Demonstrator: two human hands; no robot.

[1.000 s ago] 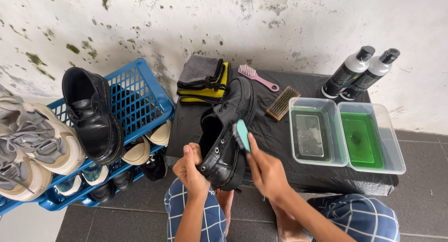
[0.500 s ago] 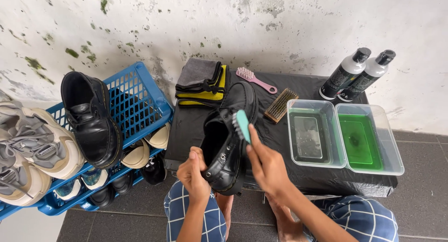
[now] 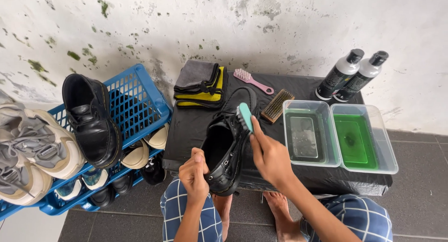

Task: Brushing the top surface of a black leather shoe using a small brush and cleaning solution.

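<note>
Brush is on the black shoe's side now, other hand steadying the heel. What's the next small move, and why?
Probably a short stroke of the teal brush along the upper of the black shoe, toward the toe. The right hand has it pressed at the laced side, and the left hand has a grip on the heel rim, so the shoe looks braced for scrubbing.

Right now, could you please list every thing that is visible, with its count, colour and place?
black shoe: 1, black, held over the table's front edge
teal brush: 1, teal, against the shoe
table: 1, black cover, centre
folded cloths: stack, grey and yellow, table back
pink brush: 1, table back
wooden brush: 1, brown, beside left tub
tubs: 2, clear, green liquid, table right
bottles: 2, black and silver, by wall
crate: 1, blue, left
black boot: 1, on crate
grey sneakers: far left
left hand: holds shoe's heel
right hand: holds teal brush
</note>
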